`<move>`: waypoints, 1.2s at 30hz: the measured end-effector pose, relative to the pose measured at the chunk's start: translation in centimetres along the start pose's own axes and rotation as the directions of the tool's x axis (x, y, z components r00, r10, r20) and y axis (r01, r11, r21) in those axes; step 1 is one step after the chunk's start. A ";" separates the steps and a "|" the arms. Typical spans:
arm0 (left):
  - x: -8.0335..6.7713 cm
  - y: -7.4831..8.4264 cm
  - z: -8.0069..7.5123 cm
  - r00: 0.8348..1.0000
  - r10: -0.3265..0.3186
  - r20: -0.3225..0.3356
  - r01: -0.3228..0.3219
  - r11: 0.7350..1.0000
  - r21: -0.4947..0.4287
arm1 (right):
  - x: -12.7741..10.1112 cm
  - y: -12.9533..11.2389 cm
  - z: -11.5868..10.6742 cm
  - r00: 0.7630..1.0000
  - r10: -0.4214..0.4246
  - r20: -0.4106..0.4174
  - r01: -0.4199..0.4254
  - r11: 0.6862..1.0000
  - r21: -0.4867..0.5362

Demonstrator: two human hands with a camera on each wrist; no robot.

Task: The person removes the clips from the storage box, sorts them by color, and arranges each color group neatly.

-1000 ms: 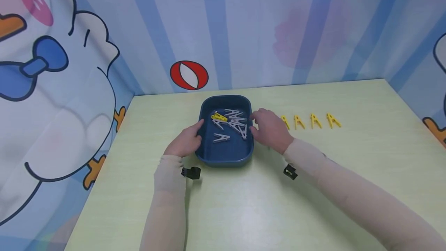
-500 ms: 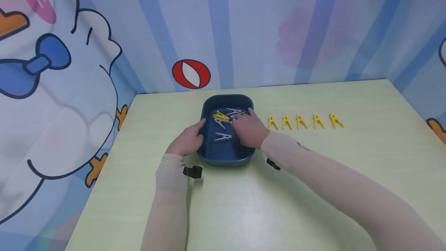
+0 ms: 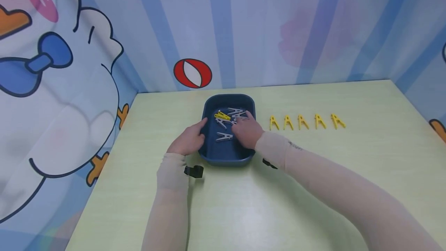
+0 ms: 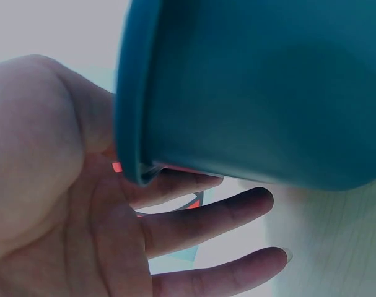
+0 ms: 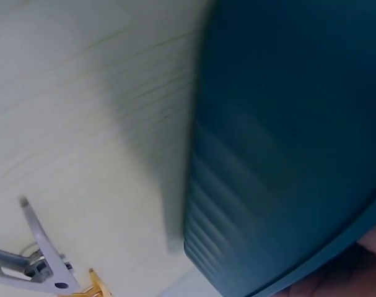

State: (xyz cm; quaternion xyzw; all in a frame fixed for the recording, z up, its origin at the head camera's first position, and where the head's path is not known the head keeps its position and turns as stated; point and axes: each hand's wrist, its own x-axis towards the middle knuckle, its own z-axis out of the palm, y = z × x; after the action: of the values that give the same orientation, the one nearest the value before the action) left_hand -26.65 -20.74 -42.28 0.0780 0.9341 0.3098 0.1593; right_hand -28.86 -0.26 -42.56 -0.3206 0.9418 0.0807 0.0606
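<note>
A dark blue tray sits mid-table and holds several grey clothes pegs and a yellow peg. My left hand rests against the tray's left wall, thumb at the rim. The left wrist view shows this left hand with fingers straight beside the tray. My right hand is inside the tray, palm down over the grey pegs at its right side, and its fingertips are hidden. The right wrist view shows mostly the tray's outer wall.
Several yellow pegs stand in a row on the pale green table right of the tray. Cartoon-print curtains close off the back and the left side. A grey peg shows in the right wrist view's lower corner.
My right hand moved left from outside the tray's right wall into the tray and onto the pegs, uncovering the nearest yellow peg of the row. The left hand stayed put.
</note>
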 end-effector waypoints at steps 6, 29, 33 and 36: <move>0.0 0.1 0.0 1.000 0.001 0.002 -0.001 1.000 -0.006 | 0.0 -0.2 0.0 1.000 -0.004 0.018 0.003 0.999 0.037; 0.1 0.2 0.0 1.000 0.000 0.004 0.000 1.000 -0.006 | -0.3 -0.8 -0.1 0.991 -0.019 0.130 -0.005 0.983 0.182; 0.1 0.0 0.0 1.000 0.012 0.000 -0.012 1.000 0.001 | -0.4 -0.9 -0.2 0.997 -0.011 0.079 -0.003 0.985 0.172; 0.1 -0.2 0.0 1.000 0.017 -0.005 -0.017 1.000 0.008 | -0.5 -0.9 -0.3 0.999 -0.003 0.041 -0.005 0.981 0.194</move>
State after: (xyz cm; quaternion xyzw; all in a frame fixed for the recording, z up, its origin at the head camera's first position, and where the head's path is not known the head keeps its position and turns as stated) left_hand -26.73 -20.86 -42.40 0.0860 0.9350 0.3077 0.1541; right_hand -27.92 -0.76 -42.27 -0.3111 0.9438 -0.0051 0.1110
